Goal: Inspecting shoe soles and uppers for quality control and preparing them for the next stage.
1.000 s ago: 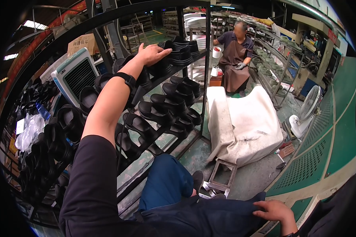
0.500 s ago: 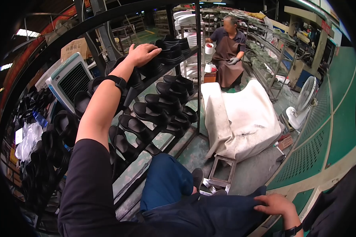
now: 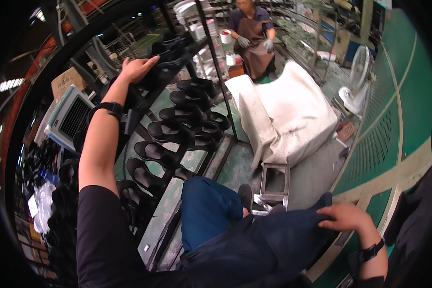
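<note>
Black shoes (image 3: 168, 130) stand in rows on a dark metal rack (image 3: 215, 62) to the left; those at the near left merge into shadow, too dark to count. The left hand (image 3: 136, 70) reaches over the upper row, fingers stretched toward the far end; its underside is hidden, so I cannot tell whether it grasps a shoe. At the near right, the right hand (image 3: 341, 217) lies with bent fingers on dark blue cloth (image 3: 283, 235); whether it pinches the fabric, I cannot tell. The far co-worker (image 3: 251, 38) is cut off at the top. A cardboard box (image 3: 68, 82) on the far left bears printing too blurred to make out. Beside the co-worker, a white pot (image 3: 225, 36) shows red near its mouth. A pale cover (image 3: 293, 110) hides what lies beneath.
</note>
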Tool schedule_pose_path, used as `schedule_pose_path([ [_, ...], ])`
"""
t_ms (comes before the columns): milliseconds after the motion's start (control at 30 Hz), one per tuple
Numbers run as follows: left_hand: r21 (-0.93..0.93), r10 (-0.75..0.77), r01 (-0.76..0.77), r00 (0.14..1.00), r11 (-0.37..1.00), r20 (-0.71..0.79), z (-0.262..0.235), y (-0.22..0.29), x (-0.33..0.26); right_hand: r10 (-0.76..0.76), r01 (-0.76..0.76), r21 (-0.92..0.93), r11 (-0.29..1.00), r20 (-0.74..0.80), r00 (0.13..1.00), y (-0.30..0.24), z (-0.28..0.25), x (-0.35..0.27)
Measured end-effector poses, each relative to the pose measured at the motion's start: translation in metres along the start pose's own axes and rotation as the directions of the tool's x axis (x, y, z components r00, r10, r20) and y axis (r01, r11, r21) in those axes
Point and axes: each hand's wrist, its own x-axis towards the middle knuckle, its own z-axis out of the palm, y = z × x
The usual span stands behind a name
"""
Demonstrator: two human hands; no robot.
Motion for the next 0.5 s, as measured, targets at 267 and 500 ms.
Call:
schedule_pose_path([
  [267,-0.153,0.163,-0.203,0.957,0.967,-0.241,0.029,-0.056,0.036,0.001,-0.002,-0.027,1.000,-0.009,1.000,0.011,0.007,0.002],
  [500,-0.061,0.288,-0.302,0.942,0.951,-0.174,0.033,-0.075,0.063,0.013,-0.010,-0.053,0.999,0.055,0.998,0.017,0.013,0.003],
])
